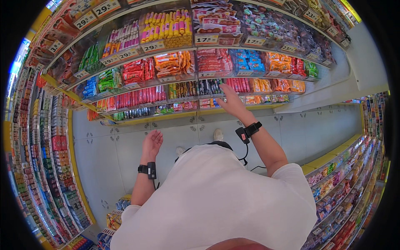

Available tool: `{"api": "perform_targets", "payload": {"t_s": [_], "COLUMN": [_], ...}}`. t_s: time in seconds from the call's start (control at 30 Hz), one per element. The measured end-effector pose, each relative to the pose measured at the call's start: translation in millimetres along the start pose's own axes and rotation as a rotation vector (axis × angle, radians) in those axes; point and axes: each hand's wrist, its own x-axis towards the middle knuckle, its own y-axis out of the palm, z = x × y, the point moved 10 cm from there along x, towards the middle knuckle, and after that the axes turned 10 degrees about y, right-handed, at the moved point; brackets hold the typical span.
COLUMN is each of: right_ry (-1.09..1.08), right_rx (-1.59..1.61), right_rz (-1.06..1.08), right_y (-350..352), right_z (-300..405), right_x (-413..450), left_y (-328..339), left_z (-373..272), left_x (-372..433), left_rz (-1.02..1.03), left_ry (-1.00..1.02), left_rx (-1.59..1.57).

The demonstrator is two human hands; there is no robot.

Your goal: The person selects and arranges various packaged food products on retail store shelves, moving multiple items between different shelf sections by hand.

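My right hand (232, 101) reaches out to the shelf rack in front of me, thumb and fingers apart, with nothing visible in it. Its fingertips are at the dark-wrapped snack sticks (212, 87) on a lower shelf; whether they touch is unclear. Just right of the fingers are pink-red wrapped sticks (238, 85). Above them, pink packets (214, 61) and blue packets (250, 61) fill clear bins. My left hand (152, 143) hangs over the tiled floor, palm up, fingers loosely curled and holding nothing. Both wrists wear black strapped devices.
Upper bins hold yellow-wrapped sticks (165, 26) and vacuum-packed snacks (218, 20), with price tags along the edges. Tall stocked shelves (59, 150) stand left, and tiered candy shelves (340, 190) are behind me at right. A white panel (368, 59) borders the rack's right end.
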Motion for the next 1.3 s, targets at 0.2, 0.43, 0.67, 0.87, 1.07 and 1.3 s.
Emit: {"api": "perform_targets", "payload": {"t_s": [0.2,0.43,0.67,0.87,1.07,1.3], "right_ry": [-0.428,-0.36,-0.011,-0.173,0.048,0.395], "right_rx": [-0.254,0.092,0.552,0.008,0.235,0.382], "right_rz": [0.019,0.226,0.309,0.155,0.491,0.62], "right_y": [-45.6,-68.2,-72.5,-68.8,-52.5,-21.9], "right_z": [48.8,2.7,-66.1,-57.2,-53.8,-99.6], "right_x": [-17.1,1.3,26.3,40.7,50.0,69.7], "left_y": [112.2,194.1,187.7,178.3,174.3,184.8], "left_z": [33.1,49.1,59.3,58.7,70.4,57.2], "left_x": [-8.4,-25.2,-49.4,-54.2,-39.3,-13.1], "left_rz": [0.113,0.075,-0.012,-0.076,-0.073,0.066], "left_ry": [0.001,0.057,0.092,0.096,0.074,0.063], "left_rx": [-0.005,0.043,0.049,0.03,-0.019,-0.053]}}
